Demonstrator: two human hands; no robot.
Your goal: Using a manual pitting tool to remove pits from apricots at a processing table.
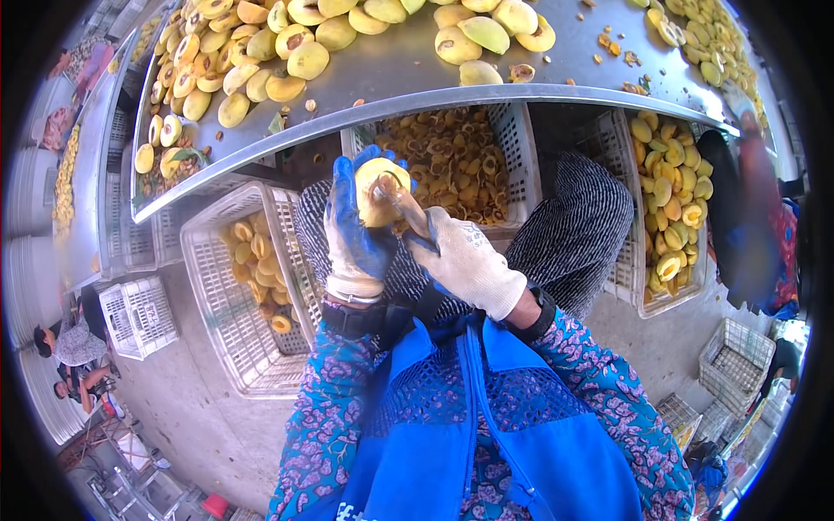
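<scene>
In my gloved left hand point(355, 244) I hold a yellow peach half point(371, 210), its cut face turned towards my right hand. My gloved right hand point(466, 260) grips a pitting tool point(412, 211) by its brownish handle. The tool's metal end touches the middle of the cut face; its exact shape is partly hidden. Both gloves are pale knit, with blue coating showing on the fingers and palm of the left one. Beneath my hands, between my knees, a white plastic crate point(520, 150) holds brownish-yellow fruit scraps point(449, 163).
A metal table point(384, 75) edges the space ahead, bearing heaped peach halves point(313, 58). A white crate point(221, 325) with peach halves stands at my left, another crate point(625, 215) with more at my right. Another person point(749, 215) works close on the right.
</scene>
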